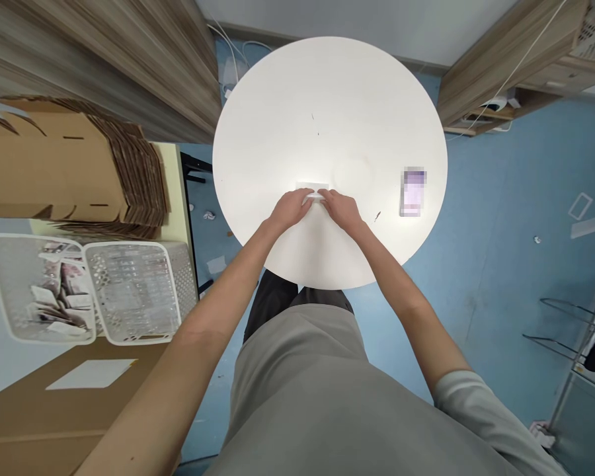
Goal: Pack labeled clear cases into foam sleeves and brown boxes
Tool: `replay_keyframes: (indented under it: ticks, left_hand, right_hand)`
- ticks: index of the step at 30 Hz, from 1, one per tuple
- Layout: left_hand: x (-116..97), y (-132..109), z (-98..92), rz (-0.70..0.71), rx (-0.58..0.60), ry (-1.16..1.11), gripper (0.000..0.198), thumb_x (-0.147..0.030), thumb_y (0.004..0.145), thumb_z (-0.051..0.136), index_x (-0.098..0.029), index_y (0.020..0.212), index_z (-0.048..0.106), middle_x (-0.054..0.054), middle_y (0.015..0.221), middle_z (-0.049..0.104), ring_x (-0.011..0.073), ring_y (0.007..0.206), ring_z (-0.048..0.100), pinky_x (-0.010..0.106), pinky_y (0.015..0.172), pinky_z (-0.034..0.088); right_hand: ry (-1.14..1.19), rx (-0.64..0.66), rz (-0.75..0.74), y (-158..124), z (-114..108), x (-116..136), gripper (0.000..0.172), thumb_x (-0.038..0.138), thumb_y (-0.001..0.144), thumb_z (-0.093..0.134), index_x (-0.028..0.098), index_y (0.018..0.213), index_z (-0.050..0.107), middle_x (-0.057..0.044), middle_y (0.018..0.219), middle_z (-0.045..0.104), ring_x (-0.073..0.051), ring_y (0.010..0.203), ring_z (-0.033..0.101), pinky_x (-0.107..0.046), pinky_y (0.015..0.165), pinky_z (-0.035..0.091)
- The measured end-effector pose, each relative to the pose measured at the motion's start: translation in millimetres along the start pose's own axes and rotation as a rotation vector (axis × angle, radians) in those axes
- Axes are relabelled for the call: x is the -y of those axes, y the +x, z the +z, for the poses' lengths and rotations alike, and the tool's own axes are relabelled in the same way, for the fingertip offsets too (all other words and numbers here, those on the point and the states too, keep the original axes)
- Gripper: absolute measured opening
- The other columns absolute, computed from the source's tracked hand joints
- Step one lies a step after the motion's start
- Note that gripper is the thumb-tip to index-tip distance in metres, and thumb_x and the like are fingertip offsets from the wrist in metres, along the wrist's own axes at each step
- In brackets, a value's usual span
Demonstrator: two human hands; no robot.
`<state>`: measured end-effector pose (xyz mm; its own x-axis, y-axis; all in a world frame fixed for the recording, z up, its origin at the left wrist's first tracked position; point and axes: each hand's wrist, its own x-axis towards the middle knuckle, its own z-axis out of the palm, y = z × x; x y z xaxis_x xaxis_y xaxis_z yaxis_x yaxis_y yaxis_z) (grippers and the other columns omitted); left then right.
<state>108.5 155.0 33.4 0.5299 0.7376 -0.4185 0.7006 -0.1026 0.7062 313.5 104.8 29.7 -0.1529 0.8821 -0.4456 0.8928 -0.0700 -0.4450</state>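
My left hand [291, 209] and my right hand [344, 210] meet over the near middle part of a round white table [287, 106]. Between them lies a small white folded piece [312, 186], which looks like paper or tissue; its exact kind is hard to make out against the white top. The fingers of both hands are curled and pinch its near edge, thumbs toward me. Part of the piece shows flat beyond the fingertips, while the rest is covered by them. To the right on the same table is a blurred purple-and-pink rectangular item [413, 192].
Left of the table, a stack of flattened cardboard [54, 165] stands beside two white baskets [86, 291], one with packets, the other with clear plastic pieces. A large brown box [24, 423] is at lower left. Wood panels [143, 59] border the back. Paper scraps [586, 227] lie on the blue floor.
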Motion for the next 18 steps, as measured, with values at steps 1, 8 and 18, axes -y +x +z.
replay_keyframes:
  ticks: [1, 8, 18]
  left_hand:
    - [0, 3, 0.8, -0.032, -0.022, -0.018, 0.047, -0.036, 0.113, 0.047, -0.02, 0.152, 0.069, 0.012, 0.148, 0.076, 0.0333, 0.135, 0.069, 0.047, 0.121, 0.049]
    - [4, 15, 21.3, -0.277, -0.324, -0.155, 0.045, -0.035, 0.114, 0.054, -0.021, 0.156, 0.062, 0.016, 0.165, 0.061, 0.0301, 0.156, 0.055, 0.042, 0.13, 0.042]
    - [-25, -12, 70.3, -0.688, -0.241, -0.713, 0.044, -0.029, 0.11, 0.061, -0.016, 0.151, 0.056, 0.021, 0.157, 0.067, 0.026, 0.137, 0.071, 0.041, 0.115, 0.056]
  right_hand:
    - [0.002, -0.01, 0.019, 5, 1, 1, 0.044, 0.037, 0.12, 0.041, 0.026, 0.158, 0.061, -0.015, 0.137, 0.076, -0.033, 0.106, 0.076, -0.042, 0.09, 0.059]
    - [0.024, -0.098, -0.011, 43, 0, -3, 0.049, 0.047, 0.117, 0.052, 0.022, 0.158, 0.061, -0.021, 0.158, 0.059, -0.039, 0.14, 0.06, -0.058, 0.117, 0.053]
    - [0.031, -0.029, -0.016, 94, 0, -11, 0.044, 0.036, 0.113, 0.052, 0.02, 0.148, 0.072, -0.019, 0.145, 0.067, -0.041, 0.136, 0.062, -0.065, 0.117, 0.055]
